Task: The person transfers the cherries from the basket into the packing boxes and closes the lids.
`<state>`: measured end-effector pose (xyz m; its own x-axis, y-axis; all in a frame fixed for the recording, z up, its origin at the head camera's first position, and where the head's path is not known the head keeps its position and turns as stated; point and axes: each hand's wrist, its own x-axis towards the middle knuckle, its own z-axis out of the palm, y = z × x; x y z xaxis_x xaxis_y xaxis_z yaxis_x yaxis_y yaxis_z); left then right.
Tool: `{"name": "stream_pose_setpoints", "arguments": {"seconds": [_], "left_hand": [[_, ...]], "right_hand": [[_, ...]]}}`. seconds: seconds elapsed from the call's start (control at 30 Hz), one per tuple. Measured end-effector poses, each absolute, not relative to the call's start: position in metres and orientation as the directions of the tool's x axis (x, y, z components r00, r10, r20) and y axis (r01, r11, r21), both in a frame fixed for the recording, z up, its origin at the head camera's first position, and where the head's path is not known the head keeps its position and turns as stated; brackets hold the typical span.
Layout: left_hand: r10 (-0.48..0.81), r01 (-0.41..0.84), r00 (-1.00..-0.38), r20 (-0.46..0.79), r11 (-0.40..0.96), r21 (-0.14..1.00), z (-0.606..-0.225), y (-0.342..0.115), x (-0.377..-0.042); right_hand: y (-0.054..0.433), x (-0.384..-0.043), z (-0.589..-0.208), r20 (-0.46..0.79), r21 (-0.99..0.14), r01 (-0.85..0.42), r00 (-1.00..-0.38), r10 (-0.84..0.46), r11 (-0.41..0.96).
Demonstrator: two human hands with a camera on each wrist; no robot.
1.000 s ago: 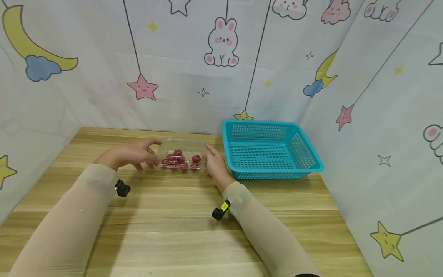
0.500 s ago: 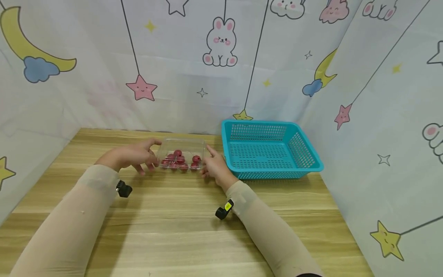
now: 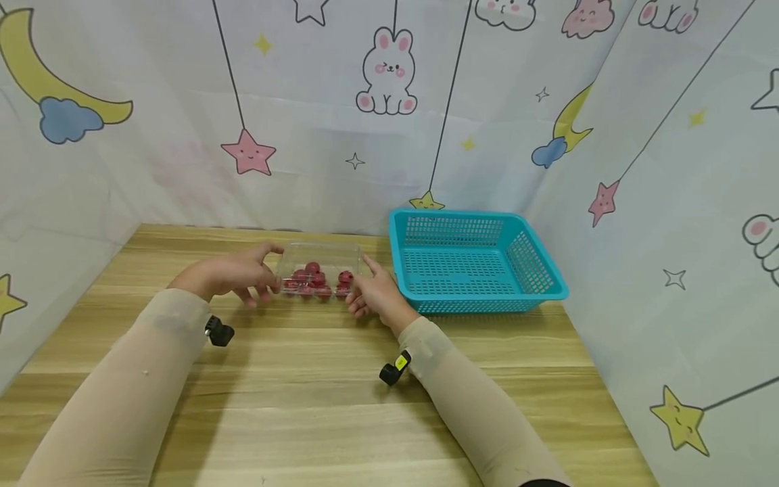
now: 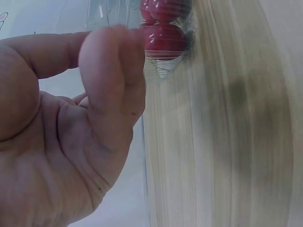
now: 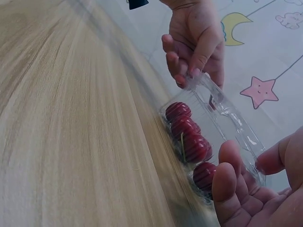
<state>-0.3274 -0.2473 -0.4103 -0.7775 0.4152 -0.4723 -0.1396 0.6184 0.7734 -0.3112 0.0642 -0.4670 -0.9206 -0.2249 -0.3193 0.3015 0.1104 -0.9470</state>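
A clear plastic box (image 3: 322,251) with red cherries (image 3: 313,277) gathered along its front side stands near the back of the table. At its left end is my left hand (image 3: 234,272), with fingertips at the back and front corners; in the right wrist view its thumb (image 5: 203,52) touches the box's edge. My right hand (image 3: 379,292) holds the right end, with the thumb on the rim and bent fingers (image 5: 225,177) against the front. One cherry (image 5: 195,146) shows a green stem. In the left wrist view my fingers partly hide the box.
A blue plastic basket (image 3: 459,267) with perforated sides stands to the right of the box, close to my right hand. The wooden table (image 3: 304,392) ends at a printed cloth (image 3: 316,169) behind and on both sides. A small black camera sits on each wrist.
My right hand's fingers have shifted left from the box's right side round to its front. The left hand and the box have hardly moved.
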Motion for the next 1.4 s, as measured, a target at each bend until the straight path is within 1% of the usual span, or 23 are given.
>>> {"name": "stream_pose_setpoints", "arguments": {"seconds": [0.4,0.63,0.8,0.93,1.03,1.2,1.3,1.4], "left_hand": [[0.379,-0.161,-0.789,-0.484,0.633,0.757,-0.417,-0.242,-0.335],[0.361,-0.179,-0.792,-0.493,0.635,0.752,-0.415,-0.241,-0.336],[0.348,-0.203,-0.787,-0.51,0.634,0.746,-0.413,-0.242,-0.334],[0.35,-0.197,-0.785,-0.511,0.64,0.742,-0.409,-0.243,-0.332],[0.35,-0.179,-0.79,-0.503,0.653,0.736,-0.405,-0.246,-0.33],[0.325,-0.11,-0.834,-0.446,0.694,0.711,-0.391,-0.254,-0.327],[0.306,-0.055,-0.87,-0.387,0.72,0.692,-0.382,-0.255,-0.327],[0.287,-0.022,-0.9,-0.329,0.723,0.691,-0.373,-0.253,-0.326]], "right_hand": [[0.063,-0.309,-0.468,-0.312,-0.95,0.297,-0.925,-0.217,0.101],[0.061,-0.308,-0.47,-0.303,-0.953,0.291,-0.933,-0.196,0.09],[0.059,-0.304,-0.47,-0.305,-0.951,0.29,-0.935,-0.181,0.105],[0.059,-0.299,-0.47,-0.3,-0.952,0.284,-0.941,-0.158,0.118],[0.057,-0.295,-0.467,-0.285,-0.951,0.264,-0.949,-0.133,0.16],[0.055,-0.284,-0.456,-0.22,-0.927,0.173,-0.97,-0.107,0.333],[0.054,-0.277,-0.445,-0.183,-0.893,0.116,-0.977,-0.114,0.436],[0.053,-0.27,-0.434,-0.147,-0.87,0.051,-0.976,-0.159,0.49]]}}
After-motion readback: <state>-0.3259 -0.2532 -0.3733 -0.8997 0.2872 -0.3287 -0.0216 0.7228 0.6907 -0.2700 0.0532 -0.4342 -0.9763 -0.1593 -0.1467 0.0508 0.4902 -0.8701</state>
